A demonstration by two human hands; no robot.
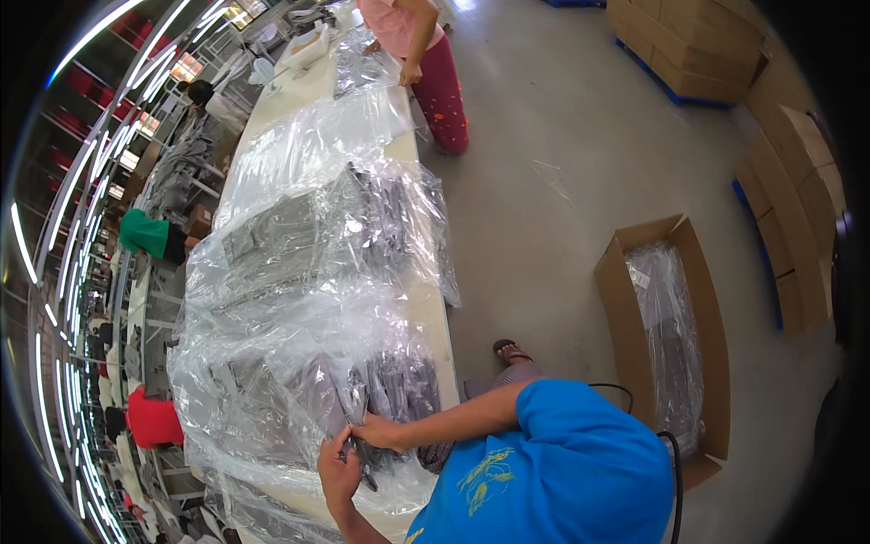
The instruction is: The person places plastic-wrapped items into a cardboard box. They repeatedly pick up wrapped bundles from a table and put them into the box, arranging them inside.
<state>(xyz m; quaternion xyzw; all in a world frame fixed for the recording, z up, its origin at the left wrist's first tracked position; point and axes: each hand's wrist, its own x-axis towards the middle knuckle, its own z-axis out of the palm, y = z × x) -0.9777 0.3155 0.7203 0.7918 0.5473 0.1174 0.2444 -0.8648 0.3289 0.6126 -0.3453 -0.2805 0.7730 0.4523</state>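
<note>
On the long table lies a clear plastic bag [272,401] with folded grey fabric articles in it. My right hand [382,432] reaches across from the table's near edge and grips a fold of grey fabric [350,401] at the bag. Close against it, my left hand [339,469] pinches the same fold, thumb and fingers together. A dark tip of the fabric hangs below the two hands. Glare on the plastic hides whether the fold is inside or outside the film.
More bagged grey fabric [292,231] lies farther along the white table [428,285]. A co-worker in pink [408,34] stands at its far end. On the floor to the right, an open cardboard box [625,340] holds a plastic-wrapped grey bundle [669,340]. Stacked cartons [686,47] sit on blue pallets.
</note>
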